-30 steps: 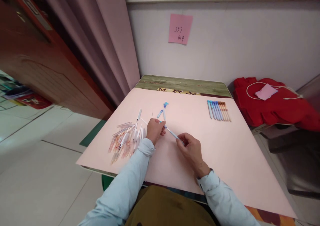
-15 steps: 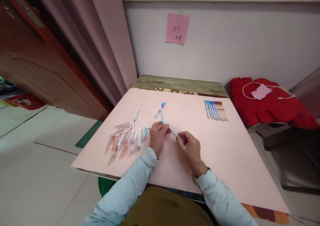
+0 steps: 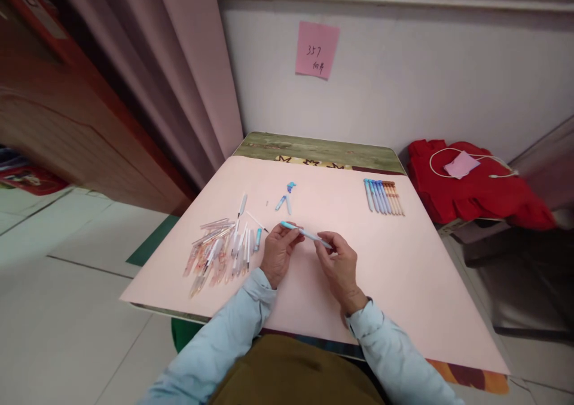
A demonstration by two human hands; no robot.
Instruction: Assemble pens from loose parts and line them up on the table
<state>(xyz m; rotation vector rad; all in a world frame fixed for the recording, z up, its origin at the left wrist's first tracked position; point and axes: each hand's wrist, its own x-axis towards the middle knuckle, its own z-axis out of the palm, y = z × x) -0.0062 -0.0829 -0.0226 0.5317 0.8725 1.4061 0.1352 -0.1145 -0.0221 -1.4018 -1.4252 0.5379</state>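
Both of my hands hold one light blue pen point(image 3: 309, 234) over the middle of the table. My left hand point(image 3: 278, 250) pinches it near its turquoise end, which points up to the left. The fingers of my right hand point(image 3: 338, 258) are closed round the paler end. Just left of my left hand lie a turquoise pen barrel part point(image 3: 258, 239) and a thin white refill point(image 3: 256, 221). Beyond my hands are a blue barrel part point(image 3: 280, 203), a pale blue barrel part point(image 3: 288, 204) and a small heap of blue pieces point(image 3: 291, 186).
A pile of clear and orange-tinted pen parts and refills point(image 3: 219, 252) covers the table's left side. A row of several blue and brown pens point(image 3: 383, 197) lies at the back right. Beyond the table's right edge is a red cloth point(image 3: 488, 195) with a white cable on it.
The pen in my hands has turned to lie flatter, with its turquoise end shifted left. Both hands keep their hold. The whole view has shifted slightly.
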